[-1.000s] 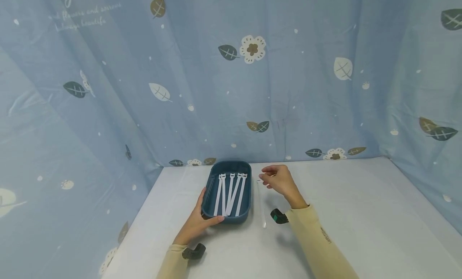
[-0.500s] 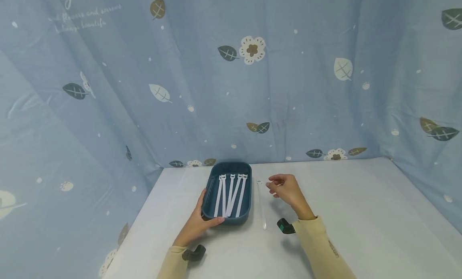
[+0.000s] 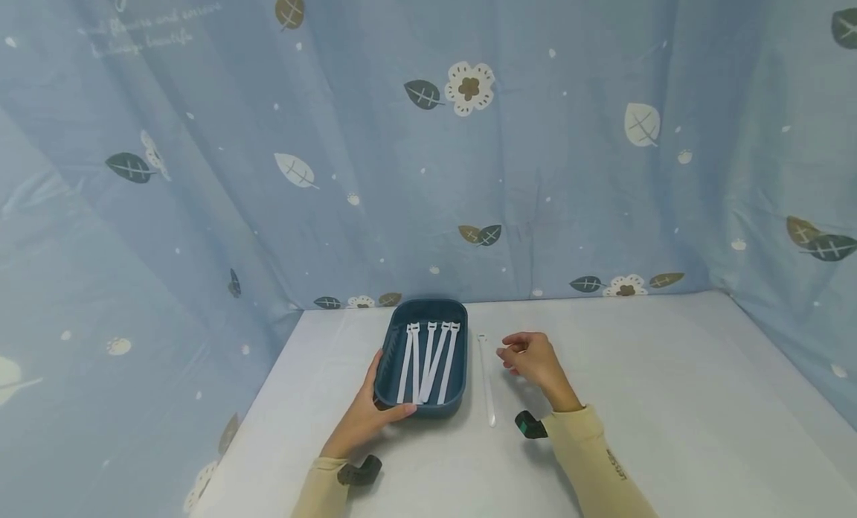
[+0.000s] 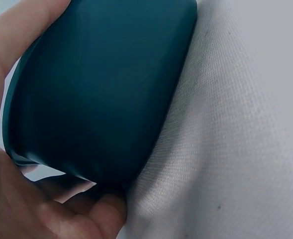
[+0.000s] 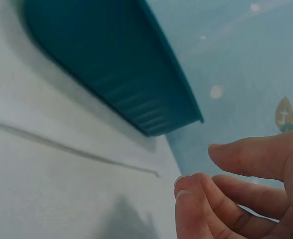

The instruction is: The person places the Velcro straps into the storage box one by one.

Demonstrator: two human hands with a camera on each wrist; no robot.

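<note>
In the head view, a dark blue plastic basket (image 3: pixel 438 411) stands at the table's far side, with several white cable ties (image 3: pixel 435 363) lying lengthwise inside. My left hand (image 3: pixel 364 420) grips its near left corner, thumb along the front rim and fingers on the left side. The left wrist view shows that hand around the basket's wall (image 4: pixel 101 89). One more white cable tie (image 3: pixel 486 380) lies on the table just right of the basket. My right hand (image 3: pixel 535 362) hovers to the right of this tie, fingers loosely bent, thumb apart from them, holding nothing.
A white cloth (image 3: pixel 669 399) covers the table. Behind and to the sides hangs a blue patterned curtain (image 3: pixel 375 146), meeting the table's back edge close to the basket. Each wrist carries a small black camera mount (image 3: pixel 530 425).
My right hand has drawn back from the head of the lone cable tie, moving right and toward me. The left hand and basket have stayed in place.
</note>
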